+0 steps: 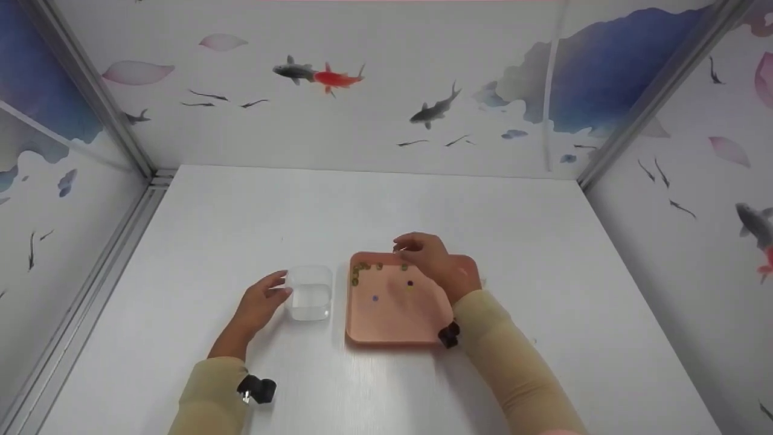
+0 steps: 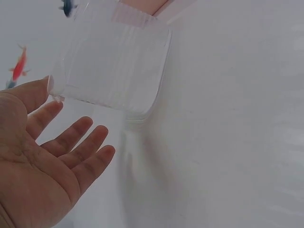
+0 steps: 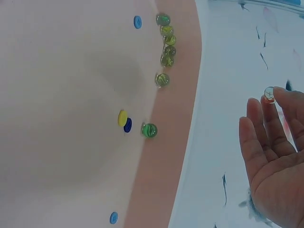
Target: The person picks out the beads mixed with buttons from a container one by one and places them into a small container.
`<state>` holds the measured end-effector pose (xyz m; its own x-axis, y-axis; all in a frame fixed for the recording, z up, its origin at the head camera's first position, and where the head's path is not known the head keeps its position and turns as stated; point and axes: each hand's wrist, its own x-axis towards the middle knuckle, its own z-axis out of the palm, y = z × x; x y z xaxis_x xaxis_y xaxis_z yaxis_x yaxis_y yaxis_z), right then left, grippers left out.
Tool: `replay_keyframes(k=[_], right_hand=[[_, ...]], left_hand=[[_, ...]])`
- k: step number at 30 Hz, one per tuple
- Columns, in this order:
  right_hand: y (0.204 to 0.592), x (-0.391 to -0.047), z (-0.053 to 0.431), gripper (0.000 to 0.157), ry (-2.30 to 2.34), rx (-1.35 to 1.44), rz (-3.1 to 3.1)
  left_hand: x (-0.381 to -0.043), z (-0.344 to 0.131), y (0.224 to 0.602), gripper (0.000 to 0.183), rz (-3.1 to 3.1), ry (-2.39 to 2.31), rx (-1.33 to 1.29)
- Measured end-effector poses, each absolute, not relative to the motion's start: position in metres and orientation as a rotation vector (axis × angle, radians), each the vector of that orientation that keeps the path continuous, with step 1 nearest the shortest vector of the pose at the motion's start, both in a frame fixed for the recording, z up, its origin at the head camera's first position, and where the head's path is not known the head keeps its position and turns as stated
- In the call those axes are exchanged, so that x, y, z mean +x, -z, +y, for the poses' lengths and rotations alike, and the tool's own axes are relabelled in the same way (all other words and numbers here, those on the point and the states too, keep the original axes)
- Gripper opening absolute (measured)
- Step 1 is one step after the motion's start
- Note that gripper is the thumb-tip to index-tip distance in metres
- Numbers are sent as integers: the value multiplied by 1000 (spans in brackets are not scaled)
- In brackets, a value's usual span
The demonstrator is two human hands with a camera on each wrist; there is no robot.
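My left hand [image 1: 261, 305] pinches the near-left rim of a clear plastic container [image 2: 114, 61] between thumb and index finger, the other fingers spread loosely. In the head view the container stands left of an orange-pink tray [image 1: 392, 329]. My right hand [image 1: 427, 257] is above the tray's far edge, and its thumb and a fingertip pinch a clear glass marble [image 3: 269, 93]. Several green and yellow marbles [image 3: 167, 60] lie along the tray's edge, one green marble [image 3: 149, 130] apart from them. A yellow button [image 3: 122, 118] touches a dark blue button [image 3: 128, 125].
Two light blue buttons [image 3: 137, 22] also lie in the tray, well apart. The white table [image 1: 290, 211] carries the tray and container. Walls printed with fish [image 1: 338, 78] enclose its back and sides.
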<state>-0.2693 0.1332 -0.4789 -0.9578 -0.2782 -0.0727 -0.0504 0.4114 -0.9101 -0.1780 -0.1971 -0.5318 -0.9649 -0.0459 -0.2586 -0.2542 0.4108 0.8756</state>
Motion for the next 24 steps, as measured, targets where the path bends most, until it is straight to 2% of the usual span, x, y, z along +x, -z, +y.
replay_keyframes(k=[24], right_hand=[[474, -255, 102, 27, 1598, -521, 2440]], left_hand=[[-175, -196, 530, 52, 2498, -1564, -242]])
